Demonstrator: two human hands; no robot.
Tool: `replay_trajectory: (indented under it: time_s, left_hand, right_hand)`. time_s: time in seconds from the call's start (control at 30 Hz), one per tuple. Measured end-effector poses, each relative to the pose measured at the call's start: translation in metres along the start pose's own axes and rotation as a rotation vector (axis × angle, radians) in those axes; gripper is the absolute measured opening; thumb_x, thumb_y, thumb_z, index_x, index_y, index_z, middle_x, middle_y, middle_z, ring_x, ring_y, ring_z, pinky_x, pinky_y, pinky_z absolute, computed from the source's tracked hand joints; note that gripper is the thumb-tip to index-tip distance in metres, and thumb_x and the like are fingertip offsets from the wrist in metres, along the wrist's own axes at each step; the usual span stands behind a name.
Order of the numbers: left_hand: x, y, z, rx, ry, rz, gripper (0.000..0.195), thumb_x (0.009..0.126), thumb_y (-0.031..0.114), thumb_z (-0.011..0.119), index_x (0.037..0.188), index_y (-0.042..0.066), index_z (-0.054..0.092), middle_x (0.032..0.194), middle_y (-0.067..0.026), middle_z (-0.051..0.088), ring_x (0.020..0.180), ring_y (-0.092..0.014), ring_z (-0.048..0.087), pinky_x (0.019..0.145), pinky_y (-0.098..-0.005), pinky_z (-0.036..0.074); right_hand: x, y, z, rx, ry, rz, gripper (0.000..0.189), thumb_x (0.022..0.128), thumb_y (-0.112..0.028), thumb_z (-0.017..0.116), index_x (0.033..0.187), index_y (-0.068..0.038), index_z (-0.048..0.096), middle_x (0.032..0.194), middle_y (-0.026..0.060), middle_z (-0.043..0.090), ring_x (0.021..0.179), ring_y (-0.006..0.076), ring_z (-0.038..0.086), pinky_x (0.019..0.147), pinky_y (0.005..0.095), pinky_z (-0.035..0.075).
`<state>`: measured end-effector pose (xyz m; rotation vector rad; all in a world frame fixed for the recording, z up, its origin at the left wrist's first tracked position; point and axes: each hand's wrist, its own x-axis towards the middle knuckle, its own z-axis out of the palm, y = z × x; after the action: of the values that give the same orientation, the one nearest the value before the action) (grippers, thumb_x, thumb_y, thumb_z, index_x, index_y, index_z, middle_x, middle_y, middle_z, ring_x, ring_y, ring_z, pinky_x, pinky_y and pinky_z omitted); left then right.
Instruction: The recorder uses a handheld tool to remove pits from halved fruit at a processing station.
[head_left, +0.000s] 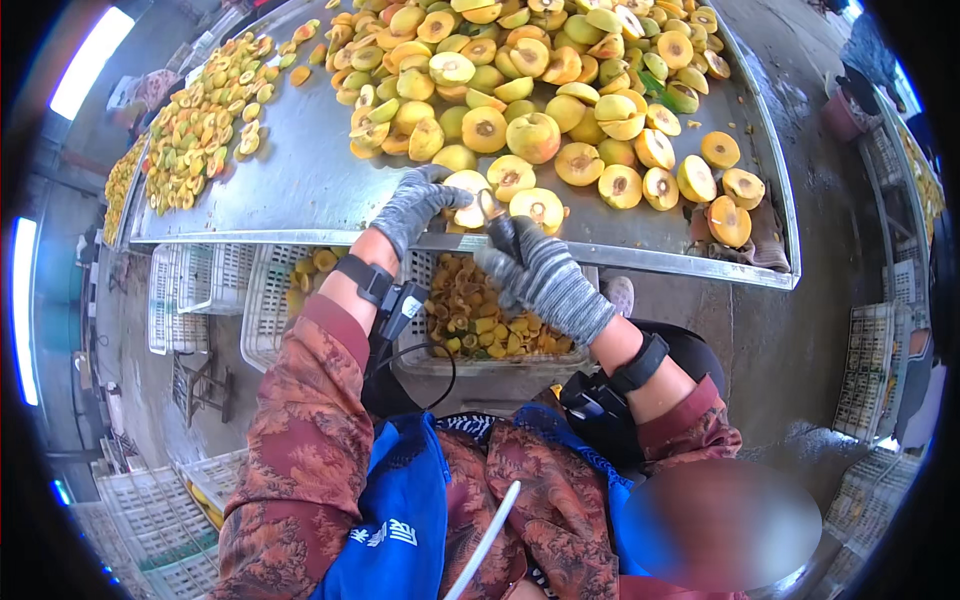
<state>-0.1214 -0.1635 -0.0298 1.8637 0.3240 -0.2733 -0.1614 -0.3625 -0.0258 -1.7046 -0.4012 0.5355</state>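
Note:
My left hand (414, 208), in a grey knitted glove, has its fingers on a yellow peach half (466, 196) just above the table's front edge. The cut face of this half points up. A pitting tool (504, 231) with a dark handle is in my gloved right hand (559, 277). Its curved metal tip touches or overlaps the right side of the peach half; how deep it sits I cannot tell. Right beside both hands lie other peach halves, one of them cut face up (537, 208). Behind them rises a large heap of cut peaches (480, 75).
The metal table (300, 180) has a raised front rim. Smaller peach pieces (199, 135) lie at its left; a brown glove or cloth (766, 232) lies at the right corner. Below stand a crate (487, 366) of scraps and pieces, and another white crate (262, 315). A cable hangs by my left wrist.

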Motion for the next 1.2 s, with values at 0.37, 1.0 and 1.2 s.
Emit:
replay_trajectory:
  time_s: [0.37, 1.0, 1.2]
  left_hand:
    - [-0.002, 0.002, 0.014, -0.174, 0.046, 0.001, 0.041, 0.072, 0.020, 0.064, 0.104, -0.002, 0.051, 0.090, -0.0144, 0.060, 0.080, -0.023, 0.060, 0.071, -0.0322, 0.049]
    - [-0.057, -0.001, 0.012, -0.906, 0.163, 0.405, 0.037, 0.087, 0.036, 0.047, 0.102, 0.003, 0.049, 0.092, -0.0095, 0.057, 0.086, -0.018, 0.057, 0.076, -0.0304, 0.049]
    - [-0.075, 0.009, 0.020, 0.022, 0.408, 0.639, 0.024, 0.080, 0.009, 0.058, 0.102, 0.004, 0.050, 0.093, -0.0083, 0.057, 0.085, -0.018, 0.057, 0.076, -0.0286, 0.047]
  right_hand:
    - [0.011, -0.018, 0.003, 0.575, 0.039, 0.215, 0.027, 0.082, -0.022, 0.060, 0.097, -0.006, 0.046, 0.071, 0.0033, 0.052, 0.051, 0.0099, 0.051, 0.042, 0.0240, 0.044]
    - [0.011, -0.020, 0.034, -0.240, 0.091, -0.146, 0.040, 0.073, -0.025, 0.066, 0.097, -0.001, 0.045, 0.076, 0.0196, 0.058, 0.071, 0.0371, 0.057, 0.060, 0.0412, 0.045]
    - [0.009, -0.025, 0.033, -0.342, 0.032, -0.053, 0.038, 0.074, -0.019, 0.063, 0.102, -0.001, 0.044, 0.078, 0.0224, 0.056, 0.072, 0.0389, 0.056, 0.062, 0.0429, 0.045]
